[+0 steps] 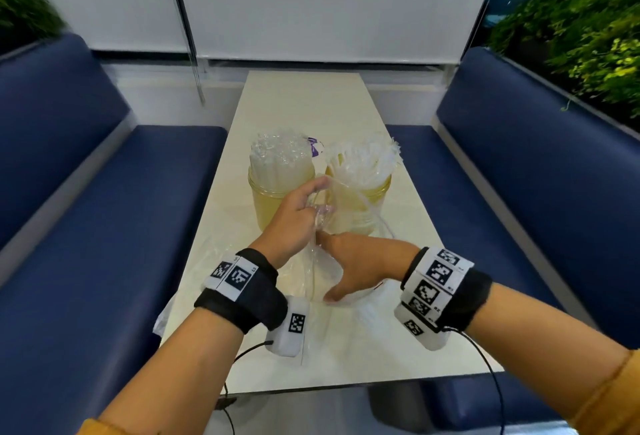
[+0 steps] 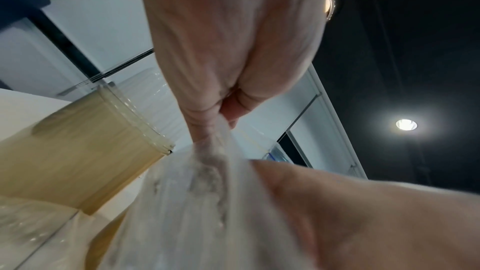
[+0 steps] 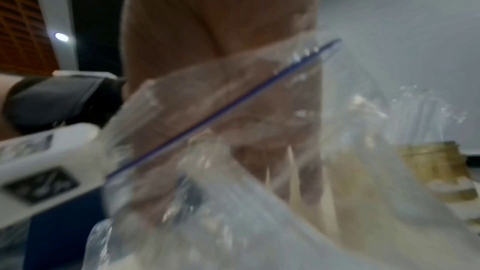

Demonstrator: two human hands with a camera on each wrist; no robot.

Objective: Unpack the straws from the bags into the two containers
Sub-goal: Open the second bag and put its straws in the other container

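Two yellowish translucent containers stand side by side on the table, the left container [image 1: 273, 202] [image 2: 78, 151] packed with upright clear-wrapped straws [image 1: 278, 160], the right container [image 1: 367, 199] [image 3: 436, 167] holding white straws [image 1: 363, 160] that fan out to the right. In front of them my left hand [image 1: 317, 206] [image 2: 221, 118] grips the bunched top of a clear plastic bag [image 1: 320, 261] [image 2: 207, 202] and lifts it. My right hand [image 1: 325, 266] [image 3: 233, 110] is just below, thumb up and fingers curled round the bag's lower part. The blue zip line [image 3: 221, 114] of the bag crosses the blurred right wrist view.
Another flat clear bag [image 1: 194, 282] lies on the cream table [image 1: 311, 105] at its left edge. A purple-marked scrap [image 1: 314, 146] shows behind the containers. Blue bench seats [image 1: 104, 226] flank the table on both sides. Cables hang over the table's near edge.
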